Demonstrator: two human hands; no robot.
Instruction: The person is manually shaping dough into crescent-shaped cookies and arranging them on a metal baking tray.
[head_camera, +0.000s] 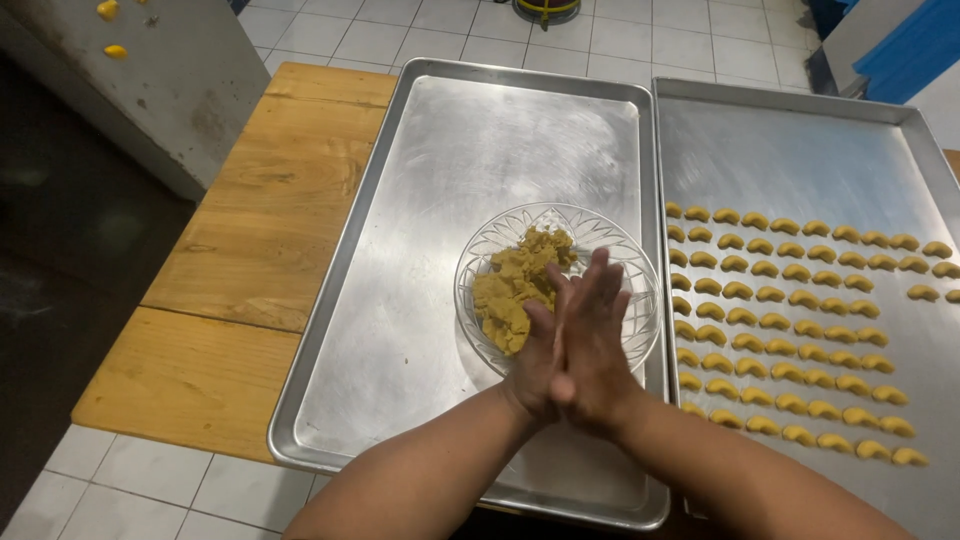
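Left hand (540, 365) and right hand (598, 345) pressing flat, palm to palm, fingers straight; anything between them hidden. Dough (515, 285) lying just beyond fingertips in glass bowl (625, 250): looking soft, crumbly, light; pinching small lump suits.

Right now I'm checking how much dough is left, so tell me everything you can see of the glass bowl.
The glass bowl is clear, round, with a ribbed, patterned wall. It sits upright on the left metal tray, near its right edge. A crumbly yellow-brown dough lump fills its left half. The pressed-together hands cover its near rim.

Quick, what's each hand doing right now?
Left hand: flat, pressed palm to palm against the right; anything between cannot be told.
Right hand: flat, pressed against the left.
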